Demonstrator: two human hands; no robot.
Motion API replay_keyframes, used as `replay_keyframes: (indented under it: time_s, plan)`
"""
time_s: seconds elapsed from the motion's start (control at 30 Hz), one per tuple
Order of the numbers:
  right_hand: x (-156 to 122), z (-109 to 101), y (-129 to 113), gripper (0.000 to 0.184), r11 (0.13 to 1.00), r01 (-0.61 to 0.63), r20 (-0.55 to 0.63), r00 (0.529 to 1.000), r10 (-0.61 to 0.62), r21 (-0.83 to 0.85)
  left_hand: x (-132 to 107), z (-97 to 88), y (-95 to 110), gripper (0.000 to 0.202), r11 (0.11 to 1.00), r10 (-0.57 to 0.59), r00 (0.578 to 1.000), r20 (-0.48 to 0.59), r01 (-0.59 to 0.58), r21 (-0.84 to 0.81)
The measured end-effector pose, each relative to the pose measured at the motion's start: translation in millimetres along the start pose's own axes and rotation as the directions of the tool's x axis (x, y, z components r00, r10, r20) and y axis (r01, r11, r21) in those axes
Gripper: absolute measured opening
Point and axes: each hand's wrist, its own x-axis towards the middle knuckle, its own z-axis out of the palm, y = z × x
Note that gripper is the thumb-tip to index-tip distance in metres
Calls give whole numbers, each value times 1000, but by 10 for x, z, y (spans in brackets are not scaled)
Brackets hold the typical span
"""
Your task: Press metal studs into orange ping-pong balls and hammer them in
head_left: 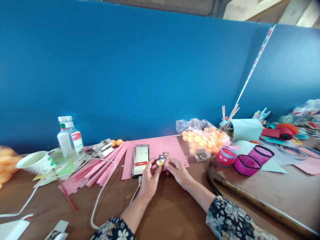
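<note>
Floral-sleeved left hand [150, 176] and right hand [179, 170] pinch a silver-studded orange ball [160, 162].

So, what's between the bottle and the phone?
Head view: pink paper strips with a white cable looped over them, between bottle and phone.

Brown wooden table [175, 213], much cluttered. At left, a paper cup [36, 162], a plastic bottle [68, 136] and pink paper strips [100, 170]; in the middle, a pink sheet [160, 146]; at right, a bag of orange balls [203, 135], pink rings [246, 165], a hammer [250, 197].
</note>
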Motion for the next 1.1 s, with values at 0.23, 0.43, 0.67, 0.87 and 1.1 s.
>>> replay_keyframes:
  time_s: [0.23,0.43,0.67,0.87,1.1]
  plan:
    - [7,-12,36,21,999,-13,-7,1000,13,-32,2,-12,22,47,998,1,1000,-8,0,70]
    - [13,-15,34,24,998,-16,-6,1000,16,-61,10,-11,29,46,995,12,1000,-29,-9,98]
    - [20,-41,82,23,997,-18,10,1000,19,-75,15,0,1,46,997,22,1000,-21,-20,74]
    - [15,-36,65,23,997,-1,30,1000,3,-77,15,2,22,45,997,18,1000,-19,-16,77]
    - [11,-40,60,24,996,11,33,999,-8,-86,12,-5,7,44,996,27,999,-26,-25,89]
